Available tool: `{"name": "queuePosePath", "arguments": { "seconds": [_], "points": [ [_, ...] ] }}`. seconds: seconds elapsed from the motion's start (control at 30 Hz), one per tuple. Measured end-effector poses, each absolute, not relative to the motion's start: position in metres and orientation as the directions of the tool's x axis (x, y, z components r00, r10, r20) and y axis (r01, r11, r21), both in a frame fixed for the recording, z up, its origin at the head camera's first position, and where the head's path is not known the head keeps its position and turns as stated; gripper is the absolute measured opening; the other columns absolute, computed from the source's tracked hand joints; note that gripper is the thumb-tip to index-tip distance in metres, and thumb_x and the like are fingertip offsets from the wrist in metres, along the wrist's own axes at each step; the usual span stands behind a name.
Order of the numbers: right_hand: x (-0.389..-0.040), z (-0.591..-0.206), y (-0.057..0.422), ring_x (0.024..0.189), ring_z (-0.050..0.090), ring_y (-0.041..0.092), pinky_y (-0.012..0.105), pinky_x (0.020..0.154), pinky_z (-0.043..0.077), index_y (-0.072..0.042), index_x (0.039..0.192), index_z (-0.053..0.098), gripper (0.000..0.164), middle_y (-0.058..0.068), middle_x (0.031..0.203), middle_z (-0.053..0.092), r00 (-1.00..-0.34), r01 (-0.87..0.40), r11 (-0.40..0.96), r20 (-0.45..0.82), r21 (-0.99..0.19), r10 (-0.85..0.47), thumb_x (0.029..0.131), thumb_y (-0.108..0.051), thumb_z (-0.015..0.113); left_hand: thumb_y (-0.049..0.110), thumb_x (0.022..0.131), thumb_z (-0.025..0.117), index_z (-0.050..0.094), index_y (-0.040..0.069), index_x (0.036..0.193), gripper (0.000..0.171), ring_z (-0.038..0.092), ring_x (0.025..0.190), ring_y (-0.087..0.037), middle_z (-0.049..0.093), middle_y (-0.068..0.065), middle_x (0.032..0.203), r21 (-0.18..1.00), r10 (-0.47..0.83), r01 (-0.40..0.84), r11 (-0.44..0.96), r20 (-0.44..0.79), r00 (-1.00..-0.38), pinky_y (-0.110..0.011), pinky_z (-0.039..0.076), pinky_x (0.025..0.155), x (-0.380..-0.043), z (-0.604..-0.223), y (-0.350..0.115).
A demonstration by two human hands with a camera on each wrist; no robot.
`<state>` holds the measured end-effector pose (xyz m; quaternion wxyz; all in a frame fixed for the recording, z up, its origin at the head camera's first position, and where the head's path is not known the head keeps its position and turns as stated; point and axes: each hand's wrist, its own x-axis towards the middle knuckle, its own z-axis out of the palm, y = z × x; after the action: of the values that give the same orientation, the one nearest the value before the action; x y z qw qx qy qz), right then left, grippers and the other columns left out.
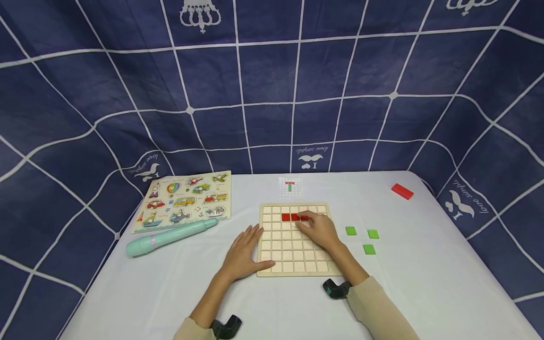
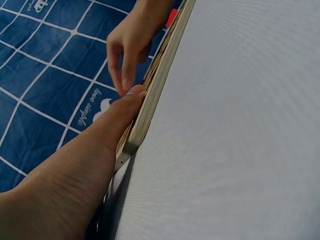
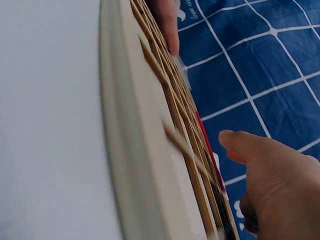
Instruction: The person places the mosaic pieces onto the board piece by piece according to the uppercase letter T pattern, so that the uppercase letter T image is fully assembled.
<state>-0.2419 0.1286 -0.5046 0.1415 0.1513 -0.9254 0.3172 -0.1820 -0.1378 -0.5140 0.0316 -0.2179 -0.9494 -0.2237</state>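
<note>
A wooden grid board (image 1: 276, 267) lies on the white table, with three red square tiles (image 1: 285, 217) side by side in one of its far rows. My left hand (image 1: 243, 255) rests along the board's left edge with fingers spread, its thumb over the near left corner. Over the far right part of the board is my right hand (image 1: 318, 229), its fingertips at the rightmost red tile and partly covering it. In the left wrist view the fingers of the right hand (image 2: 131, 47) point downward with nothing visible between them. The right wrist view shows its thumb (image 3: 237, 142) extended above the board.
Several green tiles (image 1: 369, 249) lie right of the board, and a red block (image 1: 402, 191) farther back. Behind the board is a small pattern card (image 1: 290, 193). A picture puzzle board (image 1: 180, 203) and a mint-green tube (image 1: 170, 238) lie at the left. Blue cloth (image 1: 272, 123) hangs behind.
</note>
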Motion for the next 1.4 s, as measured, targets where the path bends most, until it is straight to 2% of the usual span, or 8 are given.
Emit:
{"name": "queuePosePath", "arguments": {
  "seconds": [0.07, 0.17, 0.43, 0.73, 1.2, 1.4],
  "points": [
    [-0.238, -0.505, 0.14, 0.046, 0.024, 0.009, 0.028, 0.047, 0.031, -0.019, 0.106, 0.069, 0.032, -0.009, 0.044, 0.03, -0.915, -0.375, 0.752, 0.345, -0.542, -0.208, 0.081, -0.039, 0.069, 0.076, 0.069, 0.055, 0.028, 0.011, 0.146, 0.104, 0.015, 0.139, -0.024, 0.023, -0.005, 0.151, 0.414, 0.4, 0.428, 0.803, 0.158, -0.903, -0.041, 0.013, 0.111, -0.182, -0.514, -0.138],
    [-0.232, -0.506, 0.159, 0.044, 0.019, 0.007, 0.027, 0.049, 0.028, -0.019, 0.107, 0.069, 0.033, -0.012, 0.044, 0.025, -0.912, -0.386, 0.76, 0.339, -0.523, -0.231, 0.08, -0.04, 0.07, 0.076, 0.069, 0.055, 0.027, 0.012, 0.146, 0.104, 0.013, 0.139, -0.022, 0.022, -0.004, 0.151, 0.417, 0.399, 0.425, 0.804, 0.153, -0.904, -0.04, 0.012, 0.111, -0.182, -0.515, -0.138],
    [-0.213, -0.506, 0.216, 0.043, 0.018, 0.003, 0.022, 0.042, 0.021, -0.018, 0.107, 0.068, 0.037, -0.014, 0.045, 0.026, -0.913, -0.372, 0.79, 0.345, -0.488, -0.217, 0.078, -0.041, 0.072, 0.078, 0.068, 0.053, 0.027, 0.011, 0.146, 0.106, 0.013, 0.139, -0.023, 0.022, -0.005, 0.151, 0.408, 0.396, 0.418, 0.811, 0.142, -0.907, -0.04, 0.012, 0.111, -0.183, -0.516, -0.139],
    [-0.199, -0.51, 0.264, 0.044, 0.02, 0.003, 0.022, 0.04, 0.02, -0.016, 0.106, 0.069, 0.038, -0.012, 0.047, 0.027, -0.933, -0.287, 0.827, 0.338, -0.483, -0.126, 0.075, -0.036, 0.076, 0.079, 0.068, 0.052, 0.025, 0.013, 0.147, 0.107, 0.01, 0.14, -0.019, 0.02, -0.003, 0.152, 0.402, 0.389, 0.406, 0.821, 0.127, -0.912, -0.038, 0.01, 0.112, -0.183, -0.516, -0.139],
    [-0.196, -0.509, 0.273, 0.045, 0.022, 0.005, 0.022, 0.041, 0.02, -0.014, 0.108, 0.067, 0.043, -0.011, 0.049, 0.028, -0.944, -0.267, 0.833, 0.307, -0.485, -0.124, 0.074, -0.04, 0.075, 0.079, 0.068, 0.052, 0.025, 0.013, 0.147, 0.106, 0.01, 0.14, -0.018, 0.02, -0.003, 0.152, 0.399, 0.388, 0.403, 0.824, 0.121, -0.914, -0.037, 0.01, 0.112, -0.183, -0.517, -0.139],
    [-0.196, -0.51, 0.273, 0.046, 0.023, 0.006, 0.023, 0.042, 0.02, -0.014, 0.111, 0.066, 0.046, -0.01, 0.05, 0.028, -0.955, -0.237, 0.84, 0.277, -0.489, -0.109, 0.075, -0.04, 0.075, 0.076, 0.068, 0.056, 0.028, 0.012, 0.146, 0.104, 0.013, 0.139, -0.021, 0.022, -0.005, 0.151, 0.425, 0.387, 0.408, 0.808, 0.139, -0.912, -0.04, 0.012, 0.111, -0.181, -0.515, -0.138]
  ]
}}
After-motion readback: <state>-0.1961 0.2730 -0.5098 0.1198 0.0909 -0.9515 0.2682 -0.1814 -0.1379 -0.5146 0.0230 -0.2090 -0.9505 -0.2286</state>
